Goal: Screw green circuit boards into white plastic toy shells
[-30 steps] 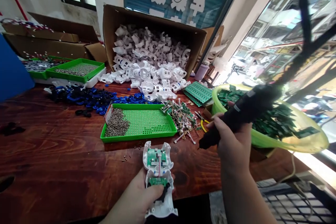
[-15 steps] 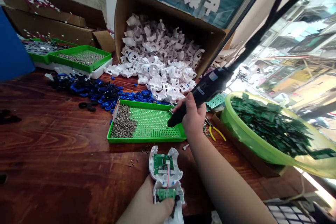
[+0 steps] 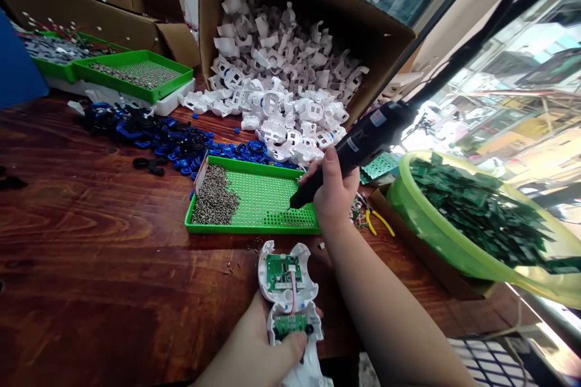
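Note:
My right hand is wrapped round a black electric screwdriver, tilted with its tip low over the right part of a green screw tray. Small screws lie heaped at the tray's left end, and others sit in rows of holes. Whether a screw is on the tip is too small to tell. My left hand grips a white plastic housing near the bottom, its thumb over the lower part. Inside the housing show two green circuit boards joined by a red and white cable.
Behind the tray lie blue and black parts and white shells spilling from a cardboard box. At right are yellow-handled pliers and a yellow-green basin of green boards. Another green tray stands back left.
The view has shifted slightly, so the trays and boxes sit a little higher. The screwdriver tip stays over the tray's right part, now slightly nearer the row edge. Both hands keep their holds.

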The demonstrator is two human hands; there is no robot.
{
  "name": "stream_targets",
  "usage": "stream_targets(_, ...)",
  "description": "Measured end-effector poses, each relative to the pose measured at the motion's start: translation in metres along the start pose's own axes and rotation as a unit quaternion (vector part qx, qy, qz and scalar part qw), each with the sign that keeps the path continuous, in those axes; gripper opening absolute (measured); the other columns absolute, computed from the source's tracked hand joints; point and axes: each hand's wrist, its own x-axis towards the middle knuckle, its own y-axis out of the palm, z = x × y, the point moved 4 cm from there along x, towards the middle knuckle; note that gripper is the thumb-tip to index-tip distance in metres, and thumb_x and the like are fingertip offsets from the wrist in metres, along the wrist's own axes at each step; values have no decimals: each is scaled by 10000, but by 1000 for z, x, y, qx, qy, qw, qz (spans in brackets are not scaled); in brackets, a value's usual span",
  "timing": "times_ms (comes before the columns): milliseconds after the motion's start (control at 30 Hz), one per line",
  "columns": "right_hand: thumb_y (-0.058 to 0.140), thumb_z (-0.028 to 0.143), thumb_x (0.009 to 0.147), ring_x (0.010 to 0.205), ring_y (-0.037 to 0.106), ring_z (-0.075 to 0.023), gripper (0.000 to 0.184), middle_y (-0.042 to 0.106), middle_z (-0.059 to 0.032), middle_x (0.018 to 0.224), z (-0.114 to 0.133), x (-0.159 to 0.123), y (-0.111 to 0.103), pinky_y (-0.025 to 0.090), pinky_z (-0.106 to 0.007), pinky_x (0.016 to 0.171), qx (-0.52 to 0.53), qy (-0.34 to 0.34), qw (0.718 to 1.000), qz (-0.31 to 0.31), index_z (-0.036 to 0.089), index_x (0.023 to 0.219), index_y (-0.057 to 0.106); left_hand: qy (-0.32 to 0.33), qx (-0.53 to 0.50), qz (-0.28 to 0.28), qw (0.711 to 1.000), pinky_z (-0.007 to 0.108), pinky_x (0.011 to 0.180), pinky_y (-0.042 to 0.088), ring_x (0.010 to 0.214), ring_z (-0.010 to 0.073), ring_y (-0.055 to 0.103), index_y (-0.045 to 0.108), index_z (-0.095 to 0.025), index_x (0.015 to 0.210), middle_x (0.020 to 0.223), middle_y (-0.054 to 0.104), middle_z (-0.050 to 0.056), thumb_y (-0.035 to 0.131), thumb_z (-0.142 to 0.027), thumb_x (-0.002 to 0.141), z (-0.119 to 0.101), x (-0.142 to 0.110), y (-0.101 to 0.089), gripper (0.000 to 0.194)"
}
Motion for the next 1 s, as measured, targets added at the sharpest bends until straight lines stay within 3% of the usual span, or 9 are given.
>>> stream_targets(167,590,447,773,387,490,-78,271,478,89,509,2,0,3,417,-220,413,-12,2,1000,5,222,822,446,-19,-7,1,1000,345,764,478,868,270,641,596,-197,1067,960,700,95,770,-358,612,4,-1,-2,512)
stream_targets(367,621,415,744,391,490,-82,268,488,79,547,1,-2,7,417,-229,402,-1,1,1000,-1,222,829,458,-11,-27,3,1000,354,926,388,934,244,617,619,-194,1051,1039,696,96,794,-370,592,-1,-3,2,522)
stream_targets(467,611,395,757,394,483,-75,238,474,80,564,3,1,3,419,-224,404,8,-9,1000,-13,229,827,455,-16,-41,-7,999,353,918,397,952,249,609,630,-183,1056,1047,694,102,806,-383,573,-4,-5,5,552)
stream_targets(633,540,361,817,389,472,-93,149,450,68,541,47,-1,-7,376,-227,375,14,-65,997,-35,238,860,468,-33,-60,-46,997,332,853,430,889,234,621,661,-177,991,912,708,71,821,-340,561,-9,-11,8,488)
stream_targets(767,541,333,813,380,465,-101,137,455,61,530,88,-22,-8,382,-233,364,20,-15,1000,7,226,879,486,-42,-63,-43,996,288,756,453,782,189,620,674,-173,927,853,702,49,817,-319,577,-10,-13,9,405)
stream_targets(867,573,369,798,375,468,-95,173,470,56,526,96,-40,-8,388,-220,355,37,31,998,43,224,863,503,-56,-58,-25,996,236,663,453,708,148,602,681,-168,878,796,693,32,796,-301,620,-8,-12,9,312)
stream_targets(1000,563,405,811,394,473,-84,189,461,56,543,87,-51,-10,386,-202,364,47,40,997,52,235,852,491,-46,-47,-12,998,204,590,436,593,102,561,672,-174,856,681,669,-4,785,-290,642,-6,-10,7,268)
